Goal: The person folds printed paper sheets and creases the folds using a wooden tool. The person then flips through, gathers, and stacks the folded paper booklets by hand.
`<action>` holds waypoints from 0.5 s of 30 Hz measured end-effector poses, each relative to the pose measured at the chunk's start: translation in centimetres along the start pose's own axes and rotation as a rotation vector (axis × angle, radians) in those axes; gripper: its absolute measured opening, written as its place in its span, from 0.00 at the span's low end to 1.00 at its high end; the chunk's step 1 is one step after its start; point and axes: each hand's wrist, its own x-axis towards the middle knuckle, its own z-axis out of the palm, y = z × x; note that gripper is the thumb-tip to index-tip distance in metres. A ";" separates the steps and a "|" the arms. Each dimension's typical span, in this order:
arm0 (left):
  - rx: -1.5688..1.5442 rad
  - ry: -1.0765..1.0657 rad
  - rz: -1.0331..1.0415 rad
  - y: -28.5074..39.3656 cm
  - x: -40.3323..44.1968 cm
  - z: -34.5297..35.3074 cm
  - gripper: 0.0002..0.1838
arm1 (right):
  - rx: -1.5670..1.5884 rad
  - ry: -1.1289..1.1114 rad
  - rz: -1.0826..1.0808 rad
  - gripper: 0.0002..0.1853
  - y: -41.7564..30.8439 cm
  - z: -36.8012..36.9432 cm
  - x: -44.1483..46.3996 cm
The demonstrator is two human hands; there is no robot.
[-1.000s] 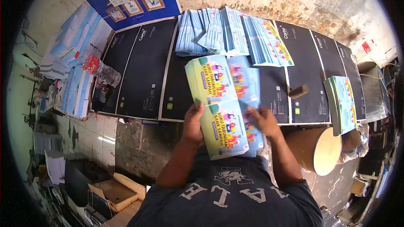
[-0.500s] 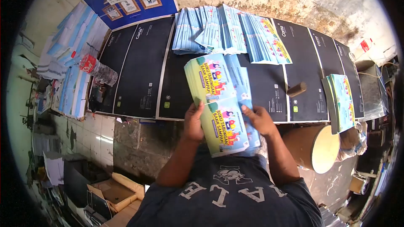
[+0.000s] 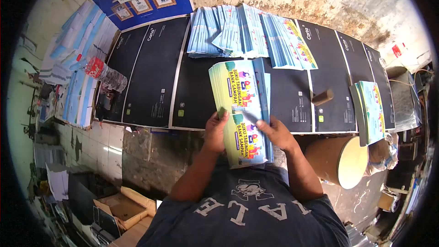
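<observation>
A stack of printed booklet covers, yellow-green and light blue with cartoon figures, is held upright in front of my chest, over the table's near edge. My left hand grips its left edge, thumb on top. On the right side my right hand is closed round the stack's right edge, its thumb lying on the front cover. Behind the top cover, more blue sheets show along the right. Beyond the stack, fanned piles of light-blue booklets lie at the back of the black table.
A plastic bottle lies at the table's left, beside tall paper stacks. On the right are a brown cylindrical tool and a smaller booklet pile. Below the table stands a round drum; an open cardboard box is lower left.
The held stack has turned more upright, and its covers and rear sheets lie closer together. My right hand has shifted slightly left, with its thumb now over the front cover.
</observation>
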 end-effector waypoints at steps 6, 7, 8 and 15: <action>-0.107 0.083 0.039 -0.1 -0.6 -1.5 0.17 | 0.327 0.012 0.131 0.25 -0.5 -2.1 -0.8; -0.110 0.084 0.041 0.8 -0.6 -2.2 0.17 | 0.367 0.035 0.175 0.23 -1.4 -2.9 -1.2; -0.105 0.108 0.033 1.7 -0.8 -2.9 0.17 | 0.264 0.048 0.123 0.22 -0.9 -3.6 -1.0; -0.012 0.171 0.096 2.5 -0.6 -4.7 0.18 | 0.461 0.075 0.062 0.23 1.5 -4.3 -0.5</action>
